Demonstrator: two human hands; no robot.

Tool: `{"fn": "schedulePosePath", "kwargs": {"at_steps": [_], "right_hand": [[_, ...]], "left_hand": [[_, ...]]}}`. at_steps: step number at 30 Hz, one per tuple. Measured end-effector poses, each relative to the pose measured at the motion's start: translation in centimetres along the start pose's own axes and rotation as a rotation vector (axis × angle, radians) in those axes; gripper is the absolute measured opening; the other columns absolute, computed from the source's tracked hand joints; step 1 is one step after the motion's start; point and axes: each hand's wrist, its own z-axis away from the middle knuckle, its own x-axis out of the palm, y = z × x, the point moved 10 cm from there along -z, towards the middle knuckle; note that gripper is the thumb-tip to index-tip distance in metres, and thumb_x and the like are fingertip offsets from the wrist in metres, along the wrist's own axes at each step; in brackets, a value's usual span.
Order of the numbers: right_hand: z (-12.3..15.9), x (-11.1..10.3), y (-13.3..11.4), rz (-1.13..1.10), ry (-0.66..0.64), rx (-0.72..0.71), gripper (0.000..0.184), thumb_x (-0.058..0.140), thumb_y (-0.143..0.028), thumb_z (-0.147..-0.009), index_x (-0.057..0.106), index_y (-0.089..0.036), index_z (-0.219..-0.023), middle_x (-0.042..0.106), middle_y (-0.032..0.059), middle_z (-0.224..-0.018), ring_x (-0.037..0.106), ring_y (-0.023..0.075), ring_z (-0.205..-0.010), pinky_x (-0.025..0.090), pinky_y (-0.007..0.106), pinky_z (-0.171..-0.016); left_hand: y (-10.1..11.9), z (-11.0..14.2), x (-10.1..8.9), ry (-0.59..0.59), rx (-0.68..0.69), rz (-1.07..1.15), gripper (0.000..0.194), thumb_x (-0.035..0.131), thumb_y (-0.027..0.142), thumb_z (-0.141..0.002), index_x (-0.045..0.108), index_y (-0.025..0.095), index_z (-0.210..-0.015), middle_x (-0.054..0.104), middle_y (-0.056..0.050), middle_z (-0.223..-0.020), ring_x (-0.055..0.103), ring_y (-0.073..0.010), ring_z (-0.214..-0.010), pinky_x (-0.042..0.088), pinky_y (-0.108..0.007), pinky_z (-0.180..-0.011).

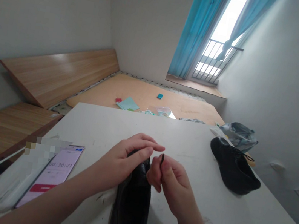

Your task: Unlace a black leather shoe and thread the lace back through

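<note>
Black leather shoe [132,201], glossy, toe under both hands [146,167]

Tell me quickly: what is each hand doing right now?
Left hand: fingers curled on the black shoe.
Right hand: shut, pinching the black shoelace tip.

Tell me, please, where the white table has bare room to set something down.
The table is bare between the hands and the far edge, and between the right hand and the far shoe. It is crowded around the near shoe, left hand and phone.
</note>
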Motion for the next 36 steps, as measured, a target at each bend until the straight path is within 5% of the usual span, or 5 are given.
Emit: {"fn": "schedulePosePath", "kwargs": {"at_steps": [6,10,19,27,36], "right_hand": [[1.1,-2.0,-2.4,0.944,0.120,-0.057,0.031,0.034,-0.034,-0.100,0.049,-0.021,-0.076,0.055,0.0036,-0.079,0.050,0.0165,-0.069,0.033,0.029,-0.062],[1.1,-3.5,1.4,1.325,0.027,0.256,0.028,0.038,-0.029,-0.098,0.051,-0.021,-0.074,0.059,0.0041,-0.069,0.053,0.0192,-0.063,0.027,0.030,-0.057],[6.7,-1.1,-1.3,0.324,-0.259,0.104,0.050,0.036,-0.058,-0.094,0.049,-0.022,-0.061,0.050,0.0021,-0.059,0.054,0.0187,-0.066,0.042,0.031,-0.067],[7.1,1.5,-1.6,0.380,-0.282,0.092,0.035,0.049,-0.047,-0.094,0.063,-0.018,-0.081,0.061,0.0060,-0.079,0.057,0.0164,-0.077,0.043,0.024,-0.068],[6.1,2.5,-5.4,0.295,-0.231,-0.059,0.047,0.043,-0.055,-0.093,0.050,-0.020,-0.063,0.050,0.0019,-0.061,0.049,0.0145,-0.064,0.038,0.026,-0.060]], "left_hand": [[-6.2,-0.8,-0.3,-0.129,-0.259,-0.912,0.039,0.037,0.030,-0.093,0.056,0.017,-0.125,0.064,-0.014,-0.119,0.059,-0.0274,-0.111,0.045,-0.042,-0.093],[-8.9,-1.1,0.4,-0.186,-0.300,-0.944,0.033,0.040,0.026,-0.091,0.061,0.017,-0.115,0.069,-0.014,-0.108,0.064,-0.0277,-0.101,0.049,-0.039,-0.084],[-6.6,-1.2,1.0,-0.181,-0.182,-0.725,0.035,0.038,0.019,-0.086,0.063,0.021,-0.111,0.069,-0.006,-0.112,0.062,-0.0215,-0.104,0.046,-0.033,-0.092],[-4.8,-0.4,3.5,-0.388,-0.013,-0.659,0.044,0.035,0.023,-0.089,0.052,0.019,-0.130,0.055,-0.006,-0.134,0.051,-0.0213,-0.122,0.038,-0.036,-0.106],[-7.9,-0.6,2.9,-0.443,-0.178,-0.551,0.046,0.032,0.018,-0.086,0.059,0.028,-0.121,0.064,-0.001,-0.124,0.059,-0.0214,-0.111,0.043,-0.037,-0.099]]}}
